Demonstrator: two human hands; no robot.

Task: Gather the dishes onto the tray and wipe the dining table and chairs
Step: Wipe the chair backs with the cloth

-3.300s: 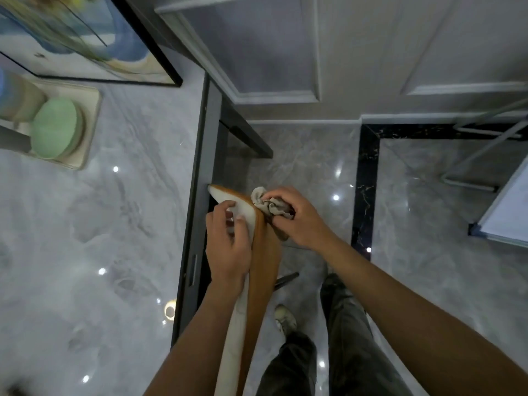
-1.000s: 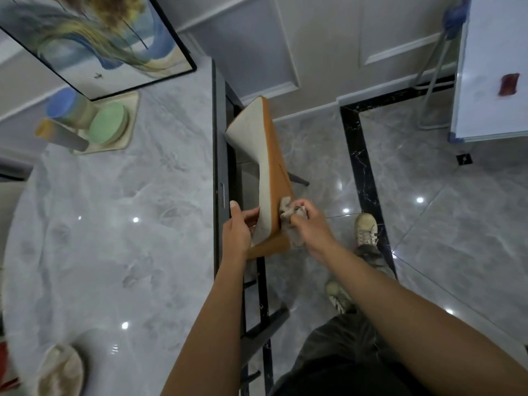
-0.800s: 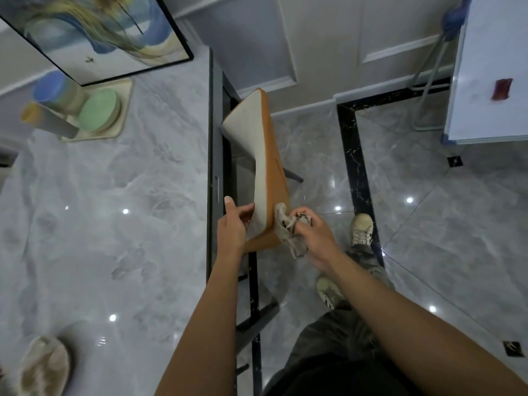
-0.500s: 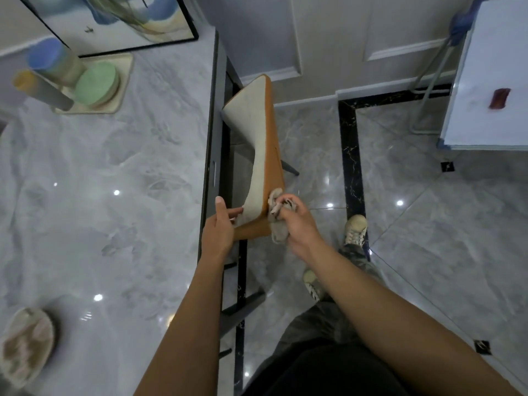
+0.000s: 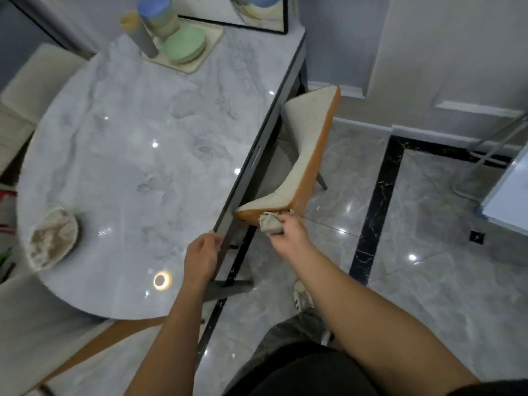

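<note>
While the right hand [image 5: 288, 234] clamps a bunched cloth [image 5: 270, 222] against the chair back [image 5: 307, 155] (at its near orange corner), the left hand [image 5: 201, 255] sits at the table [image 5: 143, 167] edge, fingers bent; whether they grip it is unclear. Green plates [image 5: 184, 48] lie on the far tray [image 5: 188, 68].

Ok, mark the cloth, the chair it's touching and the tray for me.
cloth [image 5: 270, 222], head view, bunched middle, gripped by the right hand [image 5: 288, 234].
chair [image 5: 310, 132], head view, pale face of the backrest.
tray [image 5: 187, 68], head view, bare near rim.
</note>
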